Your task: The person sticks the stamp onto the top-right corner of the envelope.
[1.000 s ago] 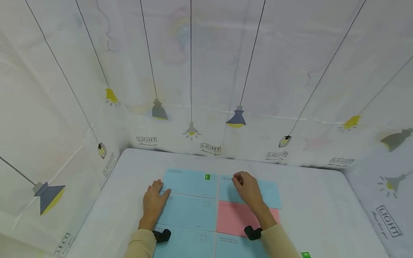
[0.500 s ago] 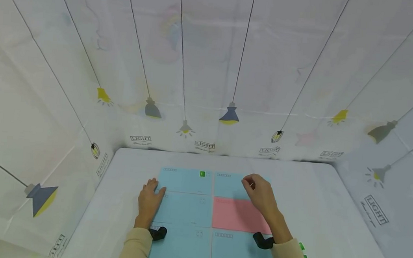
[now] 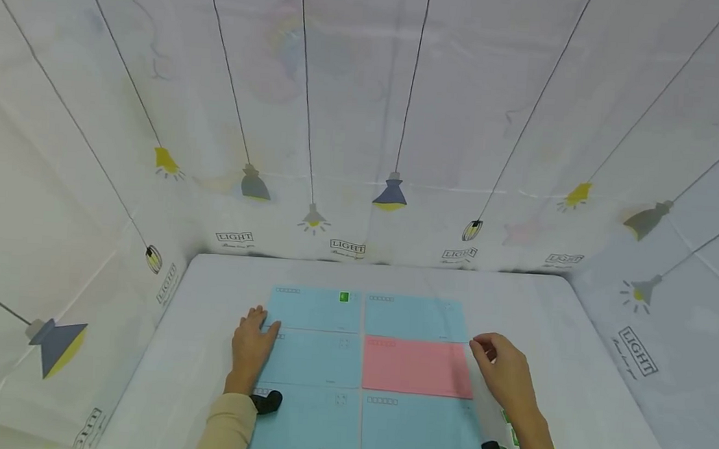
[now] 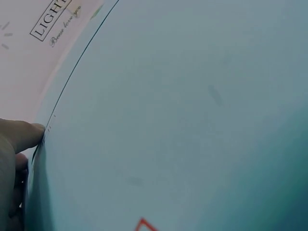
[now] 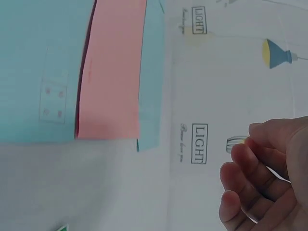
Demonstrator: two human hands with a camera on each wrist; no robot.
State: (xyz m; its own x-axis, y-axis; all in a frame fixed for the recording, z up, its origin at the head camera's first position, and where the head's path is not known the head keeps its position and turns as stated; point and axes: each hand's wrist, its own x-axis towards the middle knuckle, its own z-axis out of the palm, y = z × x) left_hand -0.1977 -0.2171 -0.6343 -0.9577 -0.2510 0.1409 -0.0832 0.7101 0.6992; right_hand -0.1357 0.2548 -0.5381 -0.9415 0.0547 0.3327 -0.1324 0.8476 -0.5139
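My left hand rests with spread fingers on the left edge of the blue envelopes, by the seam between the far-left envelope and the middle-left envelope. In the left wrist view its thumb touches a blue envelope's edge. A green stamp sits near the far-left envelope's top right corner. My right hand hovers just right of the pink envelope. Its fingers are loosely curled, thumb close to the index finger, and nothing shows between them in the right wrist view.
Other blue envelopes lie at far right, near left and near right. Loose green stamps are partly hidden under the right forearm. A white sheet printed with lamps hangs behind the white table.
My right hand has moved right and nearer, from above the far-right envelope to beside the pink one. The left hand keeps its place on the envelopes. The head view has shifted slightly.
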